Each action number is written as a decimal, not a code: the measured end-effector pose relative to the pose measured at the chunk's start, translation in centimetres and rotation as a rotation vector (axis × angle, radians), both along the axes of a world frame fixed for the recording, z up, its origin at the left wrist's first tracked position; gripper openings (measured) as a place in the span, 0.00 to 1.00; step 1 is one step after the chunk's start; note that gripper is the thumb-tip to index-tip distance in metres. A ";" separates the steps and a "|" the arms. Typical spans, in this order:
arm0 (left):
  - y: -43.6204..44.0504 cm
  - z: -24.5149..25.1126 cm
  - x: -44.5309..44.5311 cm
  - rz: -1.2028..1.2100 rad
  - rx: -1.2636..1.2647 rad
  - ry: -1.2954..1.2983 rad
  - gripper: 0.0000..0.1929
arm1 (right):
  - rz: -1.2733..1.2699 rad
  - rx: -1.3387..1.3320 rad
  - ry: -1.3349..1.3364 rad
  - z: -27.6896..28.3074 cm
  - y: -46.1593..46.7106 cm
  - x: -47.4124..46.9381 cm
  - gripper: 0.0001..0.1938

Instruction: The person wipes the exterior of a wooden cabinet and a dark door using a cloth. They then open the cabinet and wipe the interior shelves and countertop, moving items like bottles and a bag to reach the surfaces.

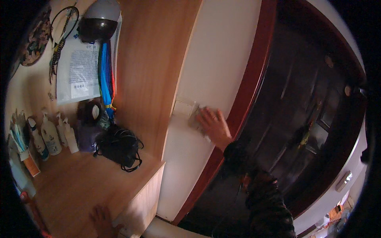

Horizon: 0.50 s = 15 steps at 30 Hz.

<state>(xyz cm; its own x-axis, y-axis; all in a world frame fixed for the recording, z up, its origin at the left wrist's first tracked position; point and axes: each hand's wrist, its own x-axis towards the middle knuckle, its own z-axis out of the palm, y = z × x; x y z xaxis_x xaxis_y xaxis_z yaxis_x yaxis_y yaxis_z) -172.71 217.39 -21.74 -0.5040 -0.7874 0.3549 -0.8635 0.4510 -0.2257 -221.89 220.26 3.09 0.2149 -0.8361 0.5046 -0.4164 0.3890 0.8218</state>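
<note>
My right hand, in a dark sleeve, is raised with its fingers spread over wall switch plates between the wooden cabinet side and the red door frame. It is blurred, and whether it touches a switch is not clear. Low in the view, my left hand is over the wooden cabinet top near its front edge, fingers apart and holding nothing. A black bag with cords sits on the cabinet top beyond the left hand.
Pump and spray bottles stand along the cabinet's back. Above hang a grey and black cap, a printed plastic bag and coloured ribbons. On the right is a dark panelled door inside a red frame.
</note>
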 end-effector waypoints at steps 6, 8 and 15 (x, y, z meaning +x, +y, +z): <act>-0.3 -3.0 1.0 0.101 0.055 -0.030 0.49 | -0.075 -0.376 0.068 13.4 -1.8 0.2 0.28; -0.3 -3.3 1.2 0.040 -0.007 0.002 0.50 | 0.076 -0.459 -0.016 16.2 -2.6 -0.1 0.27; -0.5 -2.6 0.8 0.082 0.053 -0.043 0.51 | 0.111 -0.311 0.050 12.9 -7.7 -0.1 0.25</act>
